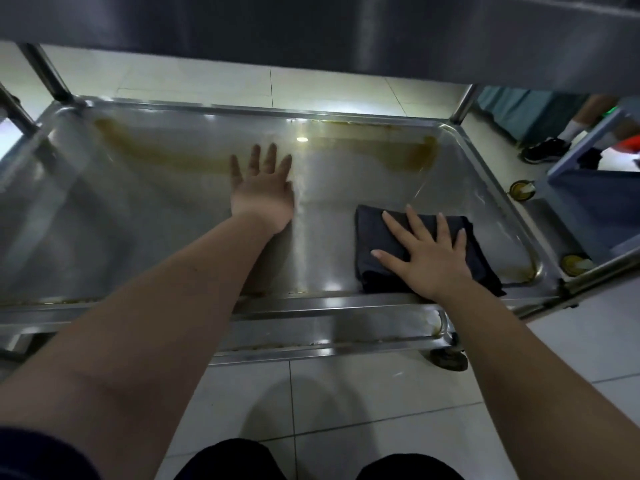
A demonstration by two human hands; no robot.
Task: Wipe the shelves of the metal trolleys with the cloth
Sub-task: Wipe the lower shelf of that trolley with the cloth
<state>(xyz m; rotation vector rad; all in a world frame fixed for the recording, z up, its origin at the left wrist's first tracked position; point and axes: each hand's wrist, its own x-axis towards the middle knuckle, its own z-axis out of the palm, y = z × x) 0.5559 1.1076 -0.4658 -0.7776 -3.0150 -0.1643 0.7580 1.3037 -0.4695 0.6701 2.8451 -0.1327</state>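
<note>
One dark folded cloth point(375, 233), sitting lower right of centre on the middle shelf point(156, 216) of the trolley, close to the near rim. The right hand point(427, 252) is flat on top of it. Not much of a grip really, fingers straight and spread apart, palm pressing down. The left hand point(263, 192) looks to rest on the bare steel up around the middle of the frame, fingers also apart and holding nothing, probably just bracing.

My read is we're mid-wipe on this shelf and nowhere near done. There's one long brownish smear point(152, 150) running along the far edge, ending in a darker blotch point(415, 157) toward the upper right, plus some yellowish gunk along the right rim and the near edge. The next move looks like pushing the cloth up and across into that streak with decent pressure, and the left hand would need to get out of the way.

Count-wise: one cloth, two hands, three levels on this trolley (the top shelf point(311, 26) overhead, this one, a lower shelf point(346, 327) below), one caster point(448, 358) in view, and part of a second trolley point(588, 216) at the right edge.
</note>
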